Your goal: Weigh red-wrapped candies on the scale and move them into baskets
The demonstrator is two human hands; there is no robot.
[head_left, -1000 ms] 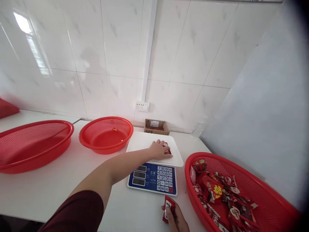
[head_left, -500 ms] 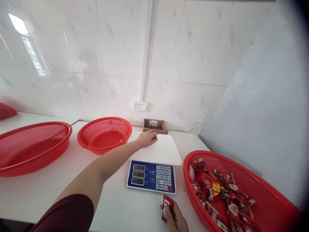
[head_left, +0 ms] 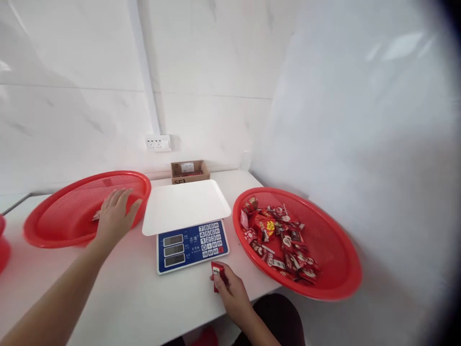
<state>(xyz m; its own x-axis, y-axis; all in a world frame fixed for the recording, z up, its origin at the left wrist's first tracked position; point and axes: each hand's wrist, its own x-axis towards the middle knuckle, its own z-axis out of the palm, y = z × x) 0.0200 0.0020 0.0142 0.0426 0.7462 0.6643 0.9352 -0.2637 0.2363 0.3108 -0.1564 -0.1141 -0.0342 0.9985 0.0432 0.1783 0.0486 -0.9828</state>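
My left hand (head_left: 117,215) hovers over the near rim of a red mesh basket (head_left: 65,226), fingers stretched out and apart. A small red packet (head_left: 96,215) shows just beside its fingers, inside the basket. My right hand (head_left: 230,288) rests on the white table in front of the scale, closed on another red snack packet (head_left: 217,274). The electronic scale has a bare white platform (head_left: 185,205) and a blue keypad panel (head_left: 192,245). To the right stands a second red basket (head_left: 334,269) with several red packets (head_left: 277,238) in it.
A small open cardboard box (head_left: 189,171) sits against the tiled wall behind the scale, below a wall socket (head_left: 158,142). A white partition closes off the right side. The rim of another red basket (head_left: 3,250) shows at the far left edge.
My left hand took the packet off the scale platform and moved left to the basket. The platform is now bare. My right hand kept its packet; the view swung right.
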